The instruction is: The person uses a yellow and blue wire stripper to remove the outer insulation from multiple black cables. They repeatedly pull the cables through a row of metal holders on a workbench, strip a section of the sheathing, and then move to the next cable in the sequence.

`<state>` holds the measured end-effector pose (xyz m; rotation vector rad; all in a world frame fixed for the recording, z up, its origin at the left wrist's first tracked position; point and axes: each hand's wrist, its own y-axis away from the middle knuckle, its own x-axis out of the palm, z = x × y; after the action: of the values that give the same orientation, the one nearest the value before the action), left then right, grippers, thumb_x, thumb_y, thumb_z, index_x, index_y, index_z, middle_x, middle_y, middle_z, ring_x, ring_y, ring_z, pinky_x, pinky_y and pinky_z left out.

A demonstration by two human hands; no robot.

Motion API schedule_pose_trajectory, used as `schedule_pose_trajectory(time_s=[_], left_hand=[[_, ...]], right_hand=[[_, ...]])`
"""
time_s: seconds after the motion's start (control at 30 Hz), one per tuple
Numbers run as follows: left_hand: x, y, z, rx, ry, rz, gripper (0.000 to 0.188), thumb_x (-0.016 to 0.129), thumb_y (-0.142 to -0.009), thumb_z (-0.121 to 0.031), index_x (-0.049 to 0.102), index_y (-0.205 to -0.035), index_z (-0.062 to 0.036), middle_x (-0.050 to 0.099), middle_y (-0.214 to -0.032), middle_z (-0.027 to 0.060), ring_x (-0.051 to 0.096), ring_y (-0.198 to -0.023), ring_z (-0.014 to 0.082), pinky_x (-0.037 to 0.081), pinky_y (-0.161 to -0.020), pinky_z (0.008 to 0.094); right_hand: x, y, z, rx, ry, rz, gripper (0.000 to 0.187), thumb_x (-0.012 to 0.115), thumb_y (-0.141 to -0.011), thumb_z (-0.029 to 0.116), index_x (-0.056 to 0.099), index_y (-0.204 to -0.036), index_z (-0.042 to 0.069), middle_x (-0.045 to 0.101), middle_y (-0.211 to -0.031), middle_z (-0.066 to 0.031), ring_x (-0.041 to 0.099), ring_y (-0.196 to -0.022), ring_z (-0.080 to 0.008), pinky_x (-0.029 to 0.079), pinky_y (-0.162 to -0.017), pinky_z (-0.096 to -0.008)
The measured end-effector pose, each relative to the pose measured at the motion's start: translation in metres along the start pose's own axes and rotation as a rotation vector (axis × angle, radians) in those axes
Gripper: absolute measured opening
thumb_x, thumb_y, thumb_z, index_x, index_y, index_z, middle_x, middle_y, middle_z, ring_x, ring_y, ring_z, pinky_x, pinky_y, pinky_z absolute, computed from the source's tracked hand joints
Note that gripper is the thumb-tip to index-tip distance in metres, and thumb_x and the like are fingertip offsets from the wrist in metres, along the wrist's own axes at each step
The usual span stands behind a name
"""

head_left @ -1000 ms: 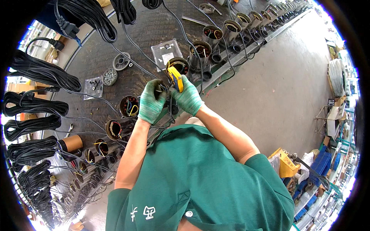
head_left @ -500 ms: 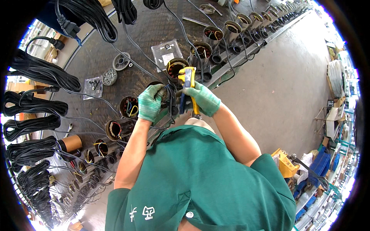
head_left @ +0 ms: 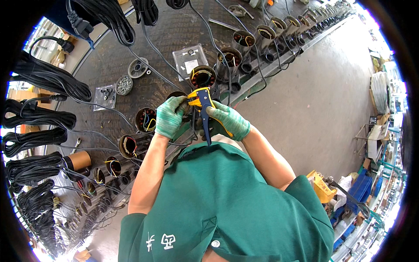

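Observation:
My right hand (head_left: 231, 121), in a green-and-white knit glove, is closed around a yellow-and-blue wire stripper (head_left: 204, 105). The tool's jaws point left and lie close against the fingertips of my left hand (head_left: 169, 117), which wears the same kind of glove. Those left fingers are pinched on a black cable, its end mostly hidden by the glove and the jaws. Just beyond both hands stands an open metal motor housing (head_left: 202, 77) with copper-coloured windings and coloured wires inside. Another motor housing (head_left: 145, 120) stands left of my left hand.
More housings line the bench edge both ways. Bundled black cables (head_left: 52, 78) hang along the far left. On the dark bench (head_left: 118, 65) lie a clear plastic tray (head_left: 190, 61), a dish of small grey parts (head_left: 124, 85) and a grey wheel-shaped part (head_left: 138, 68). A yellow bin (head_left: 321, 186) stands at right.
The wire stripper has swung from nearly upright, and its jaws now meet my left fingertips. My right hand has turned with it, while my left hand has hardly moved.

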<state>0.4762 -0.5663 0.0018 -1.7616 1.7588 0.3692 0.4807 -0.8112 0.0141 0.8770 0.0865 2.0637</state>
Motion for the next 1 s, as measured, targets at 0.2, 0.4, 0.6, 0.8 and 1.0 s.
schedule_pose_trajectory(time_s=[0.2, 0.4, 0.6, 0.8, 1.0], left_hand=[[0.002, 0.002, 0.005, 0.016, -0.001, -0.016, 0.021, 0.074, -0.092, -0.005, 0.076, -0.112, 0.0001, 0.075, -0.102, 0.0194, 0.075, -0.091, 0.0359, 0.059, -0.081, 0.0395], [0.001, 0.002, 0.005, 0.051, -0.031, 0.027, 0.021, 0.075, -0.091, -0.006, 0.076, -0.112, 0.0, 0.075, -0.101, 0.0195, 0.074, -0.091, 0.0365, 0.058, -0.08, 0.0397], [0.004, -0.001, 0.0, 0.026, 0.008, 0.019, 0.019, 0.075, -0.093, -0.009, 0.077, -0.11, -0.0008, 0.074, -0.098, 0.0185, 0.074, -0.09, 0.0357, 0.058, -0.079, 0.0394], [-0.005, -0.004, -0.005, -0.06, 0.047, 0.105, 0.04, 0.077, -0.09, -0.002, 0.071, -0.129, -0.0055, 0.076, -0.112, 0.0136, 0.074, -0.1, 0.0251, 0.059, -0.089, 0.0361], [-0.044, -0.019, 0.01, -0.012, 0.234, -0.044, 0.042, 0.072, -0.1, -0.009, 0.062, -0.141, -0.0065, 0.073, -0.122, 0.0068, 0.069, -0.1, 0.0166, 0.058, -0.091, 0.032]], right_hand=[[0.004, -0.001, 0.0, 0.006, 0.018, -0.012, 0.055, 0.066, -0.106, 0.042, 0.054, -0.144, 0.005, 0.065, -0.113, -0.0002, 0.064, -0.101, -0.0103, 0.057, -0.089, -0.0313], [0.008, 0.0, 0.002, 0.093, 0.029, -0.108, 0.043, 0.062, -0.107, 0.041, 0.055, -0.134, 0.008, 0.062, -0.098, -0.0014, 0.064, -0.08, -0.011, 0.059, -0.07, -0.0302], [0.009, -0.002, -0.014, -0.025, -0.139, -0.182, 0.044, 0.061, -0.106, 0.038, 0.052, -0.14, 0.011, 0.067, -0.099, -0.008, 0.068, -0.08, -0.018, 0.062, -0.069, -0.0369], [-0.004, 0.017, -0.009, -0.046, -0.267, -0.104, 0.059, 0.066, -0.104, 0.038, 0.044, -0.15, 0.009, 0.071, -0.108, -0.0178, 0.074, -0.092, -0.0314, 0.063, -0.083, -0.0489], [-0.001, 0.025, -0.005, -0.061, -0.24, -0.201, 0.054, 0.064, -0.105, 0.035, 0.043, -0.149, 0.01, 0.07, -0.106, -0.018, 0.074, -0.088, -0.0318, 0.064, -0.078, -0.0485]])
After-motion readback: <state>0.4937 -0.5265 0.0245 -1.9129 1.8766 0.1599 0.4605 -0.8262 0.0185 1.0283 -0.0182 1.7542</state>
